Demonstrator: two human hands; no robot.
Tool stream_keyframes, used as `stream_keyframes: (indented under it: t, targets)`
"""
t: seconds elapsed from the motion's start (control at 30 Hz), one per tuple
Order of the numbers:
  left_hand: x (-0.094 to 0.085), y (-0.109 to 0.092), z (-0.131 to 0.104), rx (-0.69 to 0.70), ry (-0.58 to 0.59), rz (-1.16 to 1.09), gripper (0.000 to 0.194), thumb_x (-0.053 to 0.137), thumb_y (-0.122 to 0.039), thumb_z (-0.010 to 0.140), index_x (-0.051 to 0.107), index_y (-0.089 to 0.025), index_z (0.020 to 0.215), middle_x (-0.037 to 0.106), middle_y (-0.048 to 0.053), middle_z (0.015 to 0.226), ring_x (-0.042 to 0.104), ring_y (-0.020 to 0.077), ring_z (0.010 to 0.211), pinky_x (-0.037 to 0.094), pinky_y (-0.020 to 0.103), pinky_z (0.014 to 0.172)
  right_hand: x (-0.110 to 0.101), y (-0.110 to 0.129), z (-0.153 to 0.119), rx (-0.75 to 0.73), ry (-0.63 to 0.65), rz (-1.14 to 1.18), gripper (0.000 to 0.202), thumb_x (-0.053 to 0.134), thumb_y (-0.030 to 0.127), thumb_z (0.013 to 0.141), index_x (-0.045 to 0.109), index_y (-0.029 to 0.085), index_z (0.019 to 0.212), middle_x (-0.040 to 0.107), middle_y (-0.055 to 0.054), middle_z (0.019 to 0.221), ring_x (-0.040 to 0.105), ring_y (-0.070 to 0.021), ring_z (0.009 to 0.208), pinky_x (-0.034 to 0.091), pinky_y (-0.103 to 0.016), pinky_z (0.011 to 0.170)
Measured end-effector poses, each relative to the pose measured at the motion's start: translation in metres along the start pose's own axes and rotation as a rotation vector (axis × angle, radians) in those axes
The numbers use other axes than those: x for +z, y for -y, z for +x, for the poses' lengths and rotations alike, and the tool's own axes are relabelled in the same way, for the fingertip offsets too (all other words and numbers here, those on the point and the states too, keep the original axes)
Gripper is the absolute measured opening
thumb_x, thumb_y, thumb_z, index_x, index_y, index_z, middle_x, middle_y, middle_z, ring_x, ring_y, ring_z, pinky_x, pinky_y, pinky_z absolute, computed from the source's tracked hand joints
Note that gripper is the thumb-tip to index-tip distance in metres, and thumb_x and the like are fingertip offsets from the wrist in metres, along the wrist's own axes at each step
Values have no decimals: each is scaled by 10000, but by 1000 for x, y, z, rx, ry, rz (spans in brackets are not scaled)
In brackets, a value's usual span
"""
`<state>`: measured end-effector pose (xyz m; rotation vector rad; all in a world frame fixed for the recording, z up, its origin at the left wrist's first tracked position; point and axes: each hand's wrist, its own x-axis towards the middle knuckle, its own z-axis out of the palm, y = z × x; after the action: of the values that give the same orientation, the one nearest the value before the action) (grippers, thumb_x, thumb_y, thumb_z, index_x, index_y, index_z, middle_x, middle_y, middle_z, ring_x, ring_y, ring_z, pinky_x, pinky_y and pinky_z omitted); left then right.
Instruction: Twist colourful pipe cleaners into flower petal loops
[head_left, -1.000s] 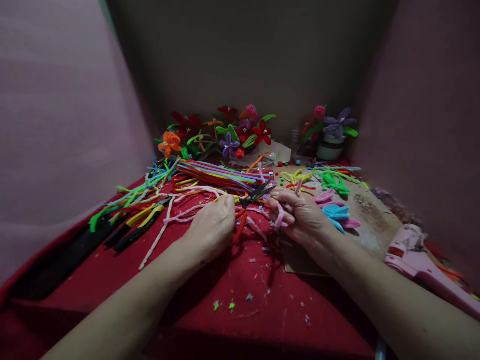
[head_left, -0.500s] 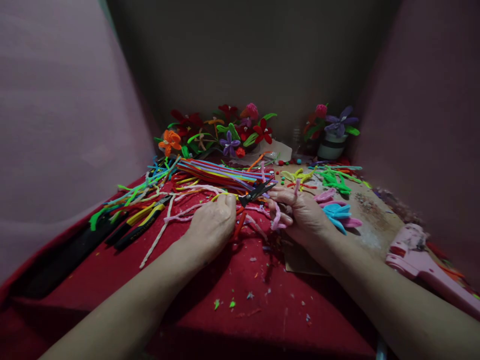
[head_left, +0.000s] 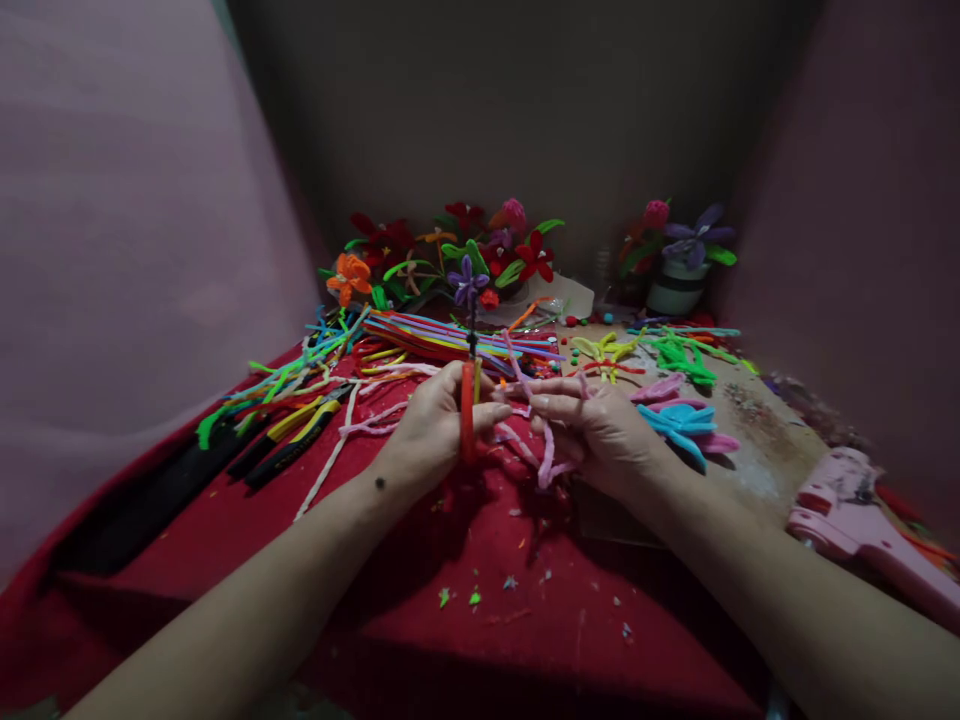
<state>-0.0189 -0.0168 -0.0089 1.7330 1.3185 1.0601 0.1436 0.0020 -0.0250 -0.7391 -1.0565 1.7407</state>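
Observation:
My left hand (head_left: 429, 428) is closed around the orange-handled scissors (head_left: 468, 412), whose dark blades point up and away. Its thumb reaches toward my right fingertips, near a strand of pink pipe cleaner. In my right hand (head_left: 604, 432) a bent pink pipe cleaner (head_left: 547, 456) is pinched; one end sticks up and a loop hangs below the fingers. Just beyond both hands lies a bundle of straight coloured pipe cleaners (head_left: 442, 335). Whether my left fingertips touch the pink strand I cannot tell.
Yellow-and-black pliers (head_left: 296, 440) lie at left beside loose pipe cleaners. A board (head_left: 739, 440) at right carries blue petals (head_left: 679, 425), a green bunch (head_left: 682, 358) and a yellow one (head_left: 606, 348). A pink glue gun (head_left: 847, 510) rests right. Pipe-cleaner flowers (head_left: 466, 280) stand behind.
The scissors have turned from pointing right across the hands to pointing upward in my left hand. My left thumb and fingers have moved nearer the pink pipe cleaner. The view has shifted slightly.

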Motion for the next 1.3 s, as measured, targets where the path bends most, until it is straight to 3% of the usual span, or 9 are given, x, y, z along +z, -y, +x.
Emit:
stream_keyframes:
  t: [0.07, 0.17, 0.4, 0.57, 0.73, 0.9, 1.03, 1.13, 1.3]
  targets:
    - [3, -5, 0, -34, -1, -306, 228, 632, -259, 681, 503, -149, 833, 600, 9, 749, 578, 118, 593, 472, 246, 575, 2, -3, -2, 24, 90, -41, 172, 681, 210, 624, 605, 124, 753, 541, 37, 458, 272, -7, 285, 144, -166, 305]
    - [6, -5, 1, -65, -14, -513, 257, 677, -209, 635, 526, -137, 831, 601, 1, 723, 589, 116, 602, 485, 254, 610, 4, -6, -4, 59, 132, -83, 179, 707, 208, 604, 562, 133, 678, 544, 35, 483, 282, -5, 301, 132, -165, 309]
    - [2, 0, 4, -116, 28, -625, 180, 670, -167, 634, 535, -119, 743, 544, -31, 578, 524, 69, 477, 434, 199, 503, 2, -7, -6, 156, 248, -101, 161, 695, 202, 622, 554, 125, 632, 443, 72, 451, 241, -5, 319, 151, -175, 325]
    - [-5, 6, 9, -75, -75, -709, 177, 668, -135, 634, 529, -117, 741, 527, -37, 592, 502, 42, 469, 409, 170, 482, 2, -6, -7, 192, 268, -125, 215, 676, 197, 634, 500, 133, 530, 381, 81, 381, 242, -15, 317, 154, -190, 349]
    - [-3, 5, 8, -115, 11, -673, 175, 670, -152, 646, 543, -114, 760, 550, -24, 611, 523, 55, 486, 418, 184, 495, 5, -6, -7, 152, 192, -155, 178, 658, 181, 630, 532, 127, 517, 384, 77, 360, 217, -10, 306, 131, -184, 334]
    - [2, 0, 4, -154, 140, -648, 133, 655, -168, 650, 548, -115, 708, 530, -31, 525, 527, 90, 460, 433, 232, 504, 4, -8, -6, 149, 195, -100, 50, 655, 156, 634, 640, 108, 637, 448, 61, 371, 254, -14, 301, 210, -172, 326]
    - [4, 7, 7, -186, 88, -690, 136, 666, -146, 625, 549, -105, 681, 535, -24, 540, 501, 64, 462, 392, 193, 476, 4, -8, -6, 136, 150, -82, 85, 668, 148, 615, 639, 113, 687, 542, 31, 477, 267, -5, 310, 164, -160, 307]
    - [4, 10, 9, -209, 98, -695, 140, 660, -164, 633, 532, -109, 640, 517, -23, 532, 486, 58, 462, 387, 193, 480, 4, -8, -6, 116, 107, -92, 78, 667, 152, 613, 616, 111, 657, 482, 54, 431, 248, -2, 299, 150, -163, 311]
    - [2, 3, 5, -115, -61, -242, 189, 566, -302, 739, 507, -137, 667, 511, -26, 518, 456, 70, 409, 345, 199, 426, 1, -7, -2, 30, 18, -29, 61, 647, 155, 610, 612, 115, 641, 468, 58, 416, 241, -11, 297, 156, -181, 316]
